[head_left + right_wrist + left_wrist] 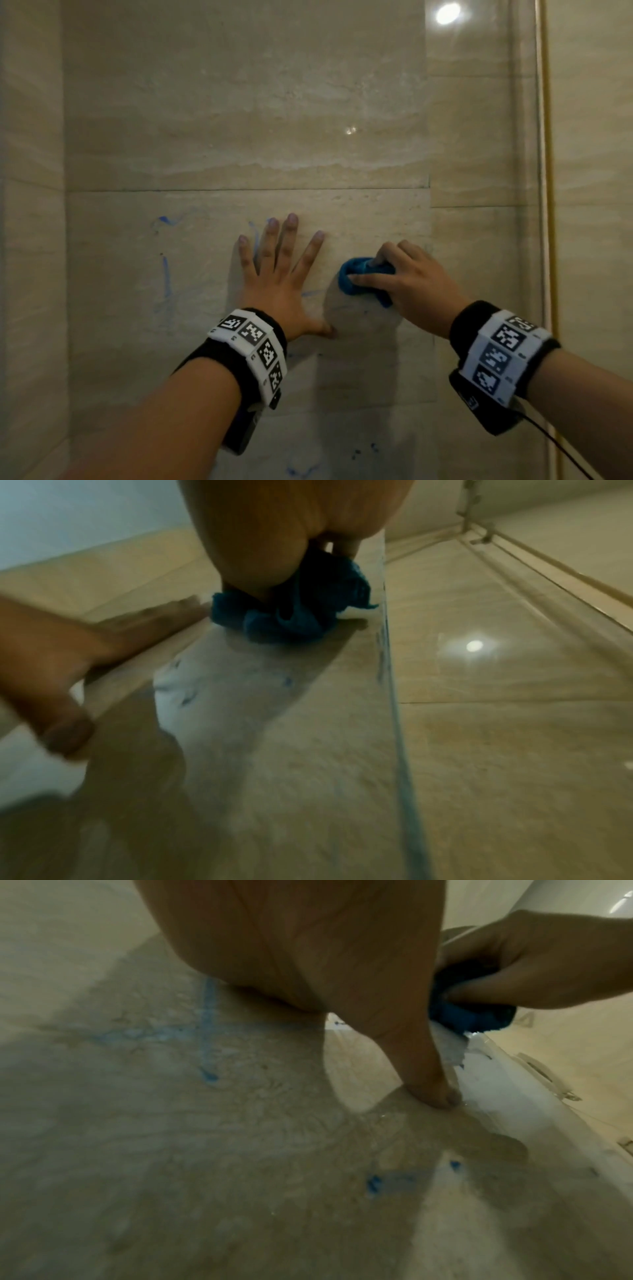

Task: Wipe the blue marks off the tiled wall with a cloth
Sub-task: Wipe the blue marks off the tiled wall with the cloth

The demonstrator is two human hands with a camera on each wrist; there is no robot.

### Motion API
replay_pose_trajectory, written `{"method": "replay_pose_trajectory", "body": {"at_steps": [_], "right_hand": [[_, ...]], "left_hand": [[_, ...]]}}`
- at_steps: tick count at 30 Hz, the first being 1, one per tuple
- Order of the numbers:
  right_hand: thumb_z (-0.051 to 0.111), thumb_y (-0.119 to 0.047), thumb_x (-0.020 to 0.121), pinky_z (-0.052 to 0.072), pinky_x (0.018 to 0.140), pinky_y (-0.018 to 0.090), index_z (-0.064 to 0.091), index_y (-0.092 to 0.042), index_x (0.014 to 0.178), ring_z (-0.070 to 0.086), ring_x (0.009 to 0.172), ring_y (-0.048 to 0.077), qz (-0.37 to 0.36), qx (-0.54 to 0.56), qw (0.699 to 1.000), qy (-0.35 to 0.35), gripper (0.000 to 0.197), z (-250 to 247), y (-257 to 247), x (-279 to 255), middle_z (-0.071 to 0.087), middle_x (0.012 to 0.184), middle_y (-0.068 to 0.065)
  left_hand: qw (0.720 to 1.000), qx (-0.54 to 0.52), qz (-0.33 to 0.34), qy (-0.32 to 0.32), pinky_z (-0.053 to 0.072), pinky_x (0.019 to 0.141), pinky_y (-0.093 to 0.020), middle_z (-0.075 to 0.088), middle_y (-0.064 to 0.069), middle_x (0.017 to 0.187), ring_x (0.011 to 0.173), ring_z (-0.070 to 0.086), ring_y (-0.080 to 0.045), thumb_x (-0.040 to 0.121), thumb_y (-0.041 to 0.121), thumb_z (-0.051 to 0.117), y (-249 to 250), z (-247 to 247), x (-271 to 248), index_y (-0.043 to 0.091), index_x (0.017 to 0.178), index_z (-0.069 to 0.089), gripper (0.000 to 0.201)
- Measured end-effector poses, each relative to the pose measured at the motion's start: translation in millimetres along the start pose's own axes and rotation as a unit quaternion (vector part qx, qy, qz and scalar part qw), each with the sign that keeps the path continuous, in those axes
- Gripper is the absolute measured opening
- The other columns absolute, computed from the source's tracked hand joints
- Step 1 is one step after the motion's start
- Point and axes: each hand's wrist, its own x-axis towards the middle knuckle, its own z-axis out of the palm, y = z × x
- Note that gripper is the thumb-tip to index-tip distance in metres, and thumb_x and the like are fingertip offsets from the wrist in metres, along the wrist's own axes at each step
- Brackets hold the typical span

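Observation:
My right hand [404, 284] grips a bunched blue cloth [356, 281] and presses it against the beige tiled wall [239, 120]. In the right wrist view the cloth [291, 615] bulges out under my palm. My left hand [281, 274] lies flat on the wall with its fingers spread, just left of the cloth. Blue marks [166, 277] run down the tile left of that hand, and more blue marks [164, 221] show above. In the left wrist view a blue cross-shaped mark [205, 1031] lies beside my left palm, with smaller blue spots [373, 1183] nearer the wrist.
A glass panel with a gold-coloured edge strip [548, 205] stands at the right. A side wall [30, 240] closes the corner on the left. More blue smears [298, 469] sit low on the wall. A ceiling light reflects [447, 13] in the glossy tile.

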Motion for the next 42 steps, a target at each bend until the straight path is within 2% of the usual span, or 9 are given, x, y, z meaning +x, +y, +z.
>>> {"method": "replay_pose_trajectory", "body": {"at_steps": [6, 13, 16, 20, 22, 26, 33, 36, 42], "right_hand": [[0.066, 0.002, 0.079, 0.049, 0.062, 0.042, 0.069, -0.015, 0.111, 0.049, 0.073, 0.035, 0.128, 0.011, 0.987, 0.091, 0.036, -5.3, 7.0, 25.4, 0.052, 0.094, 0.017], [0.083, -0.011, 0.067, 0.047, 0.065, 0.038, 0.068, -0.023, 0.113, 0.046, 0.078, 0.029, 0.009, 0.017, 1.0, -0.001, 0.05, 4.6, -8.7, 3.9, 0.044, 0.101, 0.008], [0.084, -0.011, 0.064, 0.047, 0.065, 0.037, 0.069, -0.024, 0.112, 0.048, 0.078, 0.028, -0.009, 0.005, 1.0, -0.011, 0.052, -1.1, -0.6, -0.5, 0.051, 0.098, 0.01], [0.062, -0.006, 0.084, 0.045, 0.061, 0.037, 0.069, -0.016, 0.113, 0.05, 0.073, 0.034, 0.09, 0.005, 0.994, 0.067, 0.031, -13.0, 22.9, 13.2, 0.054, 0.094, 0.018], [0.051, -0.009, 0.087, 0.046, 0.061, 0.039, 0.068, -0.013, 0.115, 0.051, 0.075, 0.037, 0.14, -0.002, 0.985, 0.1, 0.032, -18.3, 36.3, 23.2, 0.054, 0.096, 0.02], [0.057, 0.002, 0.085, 0.045, 0.065, 0.04, 0.067, -0.009, 0.115, 0.053, 0.078, 0.041, 0.181, -0.019, 0.976, 0.119, 0.033, -24.0, 56.7, 35.0, 0.054, 0.099, 0.023], [0.06, 0.002, 0.083, 0.049, 0.063, 0.044, 0.066, -0.013, 0.117, 0.051, 0.074, 0.039, 0.109, -0.05, 0.988, 0.093, 0.038, -9.3, 35.8, -2.3, 0.055, 0.103, 0.022], [0.047, -0.009, 0.088, 0.049, 0.064, 0.041, 0.066, -0.017, 0.117, 0.05, 0.074, 0.035, 0.072, -0.064, 0.993, 0.065, 0.036, -0.3, 21.2, -25.1, 0.053, 0.104, 0.017], [0.04, -0.013, 0.089, 0.05, 0.061, 0.04, 0.068, -0.015, 0.115, 0.051, 0.073, 0.036, 0.099, -0.041, 0.991, 0.079, 0.038, -3.8, 26.2, -15.5, 0.055, 0.101, 0.019]], "left_hand": [[1.0, 0.01, -0.006, -0.013, -0.026, 0.102, -0.062, -0.059, -0.004, 0.134, 0.125, -0.051, -0.031, 0.048, 0.091, 0.055, 1.8, -1.5, 0.1, 0.035, 0.128, -0.05, 0.143], [1.0, 0.011, -0.007, -0.015, -0.024, 0.104, -0.062, -0.059, -0.004, 0.133, 0.126, -0.05, -0.031, 0.049, 0.092, 0.053, 1.6, -0.5, 0.3, 0.035, 0.127, -0.05, 0.141], [1.0, 0.006, -0.001, -0.011, -0.024, 0.104, -0.063, -0.058, -0.003, 0.135, 0.127, -0.05, -0.03, 0.049, 0.092, 0.054, 0.4, 0.4, 0.7, 0.036, 0.128, -0.05, 0.142], [1.0, 0.008, 0.003, 0.0, -0.023, 0.103, -0.063, -0.056, -0.003, 0.137, 0.128, -0.049, -0.03, 0.045, 0.093, 0.054, -0.4, -1.1, -0.2, 0.036, 0.131, -0.046, 0.143], [1.0, 0.013, -0.005, -0.016, -0.024, 0.103, -0.062, -0.059, -0.004, 0.134, 0.125, -0.051, -0.031, 0.048, 0.092, 0.054, 1.1, -2.0, -0.6, 0.036, 0.128, -0.049, 0.142], [1.0, 0.018, -0.007, -0.024, -0.023, 0.104, -0.063, -0.06, -0.004, 0.132, 0.124, -0.052, -0.031, 0.049, 0.092, 0.053, 2.5, -3.3, -0.5, 0.035, 0.126, -0.052, 0.142], [1.0, 0.014, -0.007, -0.016, -0.023, 0.104, -0.063, -0.058, -0.004, 0.134, 0.127, -0.049, -0.032, 0.047, 0.093, 0.053, 1.9, -2.3, -0.1, 0.036, 0.128, -0.05, 0.143], [1.0, 0.017, -0.011, -0.023, -0.025, 0.103, -0.062, -0.059, -0.004, 0.133, 0.126, -0.05, -0.032, 0.048, 0.093, 0.053, 2.2, -2.8, -0.3, 0.035, 0.127, -0.051, 0.142], [0.999, 0.014, -0.008, -0.029, -0.025, 0.103, -0.062, -0.061, -0.003, 0.13, 0.123, -0.053, -0.03, 0.049, 0.092, 0.054, 2.4, -5.3, -1.9, 0.036, 0.125, -0.052, 0.142]]}}
